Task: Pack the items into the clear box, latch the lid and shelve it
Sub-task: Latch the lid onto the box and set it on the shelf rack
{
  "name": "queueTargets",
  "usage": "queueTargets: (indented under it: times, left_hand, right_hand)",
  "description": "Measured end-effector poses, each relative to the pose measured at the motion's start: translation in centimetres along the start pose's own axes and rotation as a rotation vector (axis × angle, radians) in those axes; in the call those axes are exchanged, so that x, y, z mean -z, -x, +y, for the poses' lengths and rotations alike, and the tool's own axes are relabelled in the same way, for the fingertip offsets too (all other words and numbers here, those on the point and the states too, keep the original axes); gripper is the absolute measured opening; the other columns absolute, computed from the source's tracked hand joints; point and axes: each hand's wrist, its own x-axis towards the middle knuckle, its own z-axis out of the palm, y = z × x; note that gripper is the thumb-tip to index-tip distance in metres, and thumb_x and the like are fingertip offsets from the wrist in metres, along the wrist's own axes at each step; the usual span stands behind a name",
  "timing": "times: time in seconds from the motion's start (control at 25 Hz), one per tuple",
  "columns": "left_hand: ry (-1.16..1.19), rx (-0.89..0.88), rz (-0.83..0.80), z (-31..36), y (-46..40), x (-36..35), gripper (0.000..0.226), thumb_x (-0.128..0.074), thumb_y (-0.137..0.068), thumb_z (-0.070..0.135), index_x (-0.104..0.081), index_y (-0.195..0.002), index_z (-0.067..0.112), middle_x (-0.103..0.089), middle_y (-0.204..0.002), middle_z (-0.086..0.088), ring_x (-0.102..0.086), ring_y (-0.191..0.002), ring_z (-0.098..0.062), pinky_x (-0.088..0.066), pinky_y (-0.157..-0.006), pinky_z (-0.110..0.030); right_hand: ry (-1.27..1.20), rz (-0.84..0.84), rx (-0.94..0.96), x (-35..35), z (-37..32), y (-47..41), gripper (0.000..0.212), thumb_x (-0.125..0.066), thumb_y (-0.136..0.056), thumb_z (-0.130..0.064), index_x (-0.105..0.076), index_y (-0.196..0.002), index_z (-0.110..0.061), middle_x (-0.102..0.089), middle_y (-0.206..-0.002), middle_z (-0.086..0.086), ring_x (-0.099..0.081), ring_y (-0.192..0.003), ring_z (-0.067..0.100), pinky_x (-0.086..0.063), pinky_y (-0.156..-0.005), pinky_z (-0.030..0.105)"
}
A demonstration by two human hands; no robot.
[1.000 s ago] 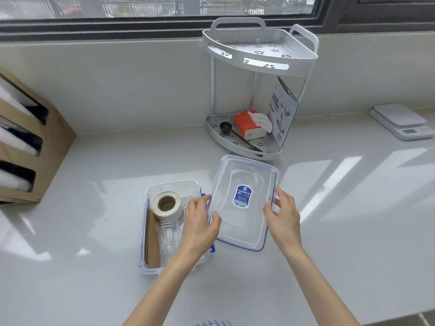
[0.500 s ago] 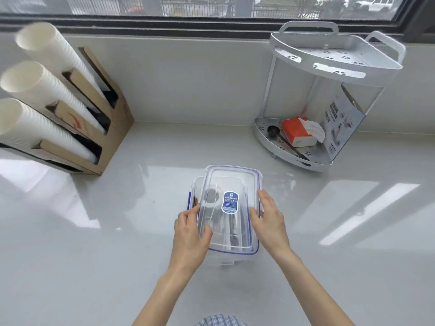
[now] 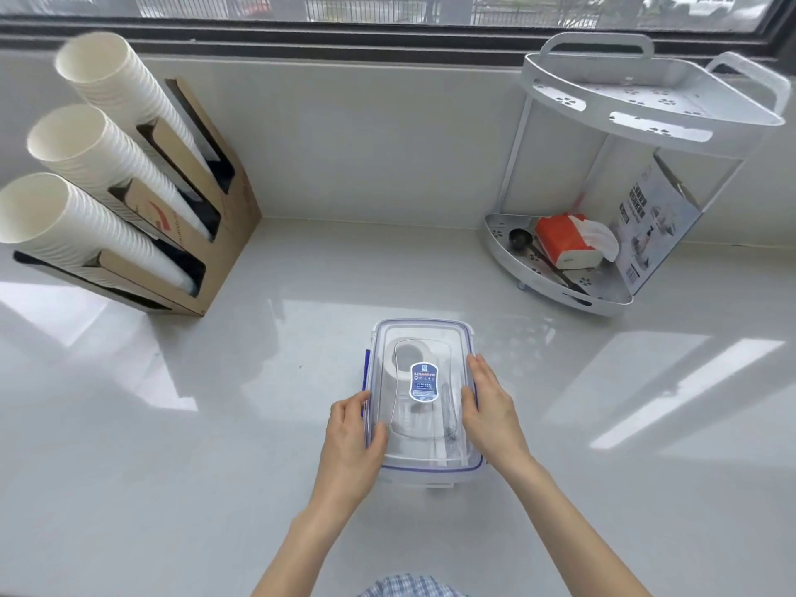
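Observation:
The clear box (image 3: 430,478) stands on the white counter just in front of me. Its clear lid (image 3: 424,338), with blue trim and a blue label, lies squarely on top. Through the lid I see a tape roll (image 3: 398,359) and other clear items, blurred. My left hand (image 3: 351,437) grips the lid's left edge, thumb on top. My right hand (image 3: 489,407) presses on the lid's right edge with fingers stretched along it. A blue side latch (image 3: 366,368) sticks out on the left.
A white two-tier corner shelf (image 3: 646,101) stands at the back right, its lower tier holding an orange tissue pack (image 3: 566,239), a black scoop and a leaflet. A cardboard dispenser (image 3: 202,226) with three paper cup stacks sits at the back left. A window runs along the back.
Both hands carried the lid from beside the box leftward onto the box and set it down square. The camera view swung left, bringing the cup dispenser into sight.

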Motion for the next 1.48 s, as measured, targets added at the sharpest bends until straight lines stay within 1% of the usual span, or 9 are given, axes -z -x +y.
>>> queueTargets:
  times: [0.24,0.36,0.64,0.76,0.88,1.0,1.12,1.24,1.48]
  left_hand:
    - [0.047,0.098,0.021,0.1,-2.2,-0.4,0.039,-0.042,-0.091,0.019,-0.036,-0.129,0.013,-0.047,-0.123,-0.011,-0.051,-0.099,-0.025,-0.039,-0.086,-0.031]
    - [0.046,0.1,0.003,-0.1,-2.3,-0.7,0.041,-0.042,-0.092,0.021,-0.036,-0.13,0.011,-0.046,-0.128,-0.012,-0.05,-0.106,-0.026,-0.036,-0.088,-0.031]
    - [0.06,0.112,-0.051,-0.3,-2.5,-0.5,0.042,-0.044,-0.091,0.02,-0.036,-0.131,0.009,-0.046,-0.127,-0.014,-0.05,-0.106,-0.028,-0.037,-0.095,-0.034]
    - [0.1,0.161,-0.065,-0.3,-2.8,-0.3,0.042,-0.046,-0.089,0.019,-0.038,-0.13,0.01,-0.045,-0.126,-0.014,-0.05,-0.105,-0.027,-0.038,-0.096,-0.035]
    - [0.164,0.235,-0.096,-0.3,-3.1,-0.1,0.042,-0.05,-0.088,0.02,-0.041,-0.127,0.009,-0.049,-0.12,-0.014,-0.052,-0.098,-0.024,-0.041,-0.096,-0.037]
    - [0.163,0.231,-0.089,-0.4,-3.1,-0.1,0.04,-0.05,-0.088,0.02,-0.042,-0.126,0.008,-0.047,-0.118,-0.012,-0.049,-0.092,-0.02,-0.039,-0.092,-0.033]
    - [0.17,0.226,-0.082,-0.4,-3.1,-0.2,0.039,-0.051,-0.088,0.02,-0.043,-0.124,0.009,-0.048,-0.117,-0.012,-0.049,-0.09,-0.019,-0.038,-0.088,-0.03]
    - [0.184,0.23,-0.073,-0.6,-3.1,-0.2,0.038,-0.051,-0.087,0.02,-0.044,-0.123,0.01,-0.05,-0.116,-0.012,-0.05,-0.087,-0.018,-0.039,-0.085,-0.029]
    - [0.172,0.225,-0.077,-0.7,-3.2,-0.3,0.038,-0.051,-0.087,0.022,-0.044,-0.123,0.01,-0.05,-0.118,-0.01,-0.051,-0.085,-0.017,-0.039,-0.084,-0.029]
  right_hand:
    - [-0.06,0.012,-0.016,0.3,0.2,0.1,0.049,-0.042,-0.094,-0.01,-0.03,-0.141,-0.011,-0.034,-0.15,0.006,-0.032,-0.138,0.02,-0.023,-0.113,0.027]
    - [-0.091,0.08,-0.105,0.5,0.3,0.4,0.044,-0.048,-0.092,-0.017,-0.039,-0.136,-0.011,-0.05,-0.126,0.011,-0.052,-0.111,0.022,-0.039,-0.096,0.028]
    - [-0.072,0.114,-0.129,-0.1,0.1,0.7,0.034,-0.046,-0.094,-0.016,-0.049,-0.126,-0.007,-0.042,-0.099,0.004,-0.045,-0.08,0.017,-0.026,-0.067,0.01]
    - [-0.128,0.12,-0.141,-0.2,-0.1,0.7,0.035,-0.048,-0.093,-0.014,-0.048,-0.127,-0.007,-0.048,-0.108,0.009,-0.047,-0.084,0.016,-0.03,-0.073,0.011]
    - [-0.227,0.139,-0.244,-0.2,0.2,0.9,0.047,-0.053,-0.091,-0.022,-0.041,-0.135,-0.011,-0.045,-0.128,0.009,-0.049,-0.114,0.021,-0.038,-0.1,0.029]
    - [-0.318,0.026,-0.418,0.1,0.5,0.9,0.065,-0.052,-0.09,-0.037,-0.027,-0.141,-0.005,-0.041,-0.142,0.013,-0.041,-0.13,0.026,-0.034,-0.104,0.033]
    - [-0.31,-0.021,-0.475,0.2,0.8,0.9,0.063,-0.049,-0.091,-0.04,-0.037,-0.129,0.01,-0.056,-0.125,0.022,-0.052,-0.116,0.033,-0.042,-0.093,0.036]
    - [-0.331,0.029,-0.409,0.5,0.6,0.9,0.043,-0.055,-0.087,-0.039,-0.057,-0.091,0.004,-0.056,-0.086,0.015,-0.05,-0.07,0.022,-0.041,-0.063,0.028]
    - [-0.204,0.133,-0.278,-0.2,0.1,1.0,0.036,-0.049,-0.092,-0.028,-0.052,-0.122,-0.008,-0.049,-0.118,0.015,-0.05,-0.094,0.022,-0.04,-0.088,0.027]
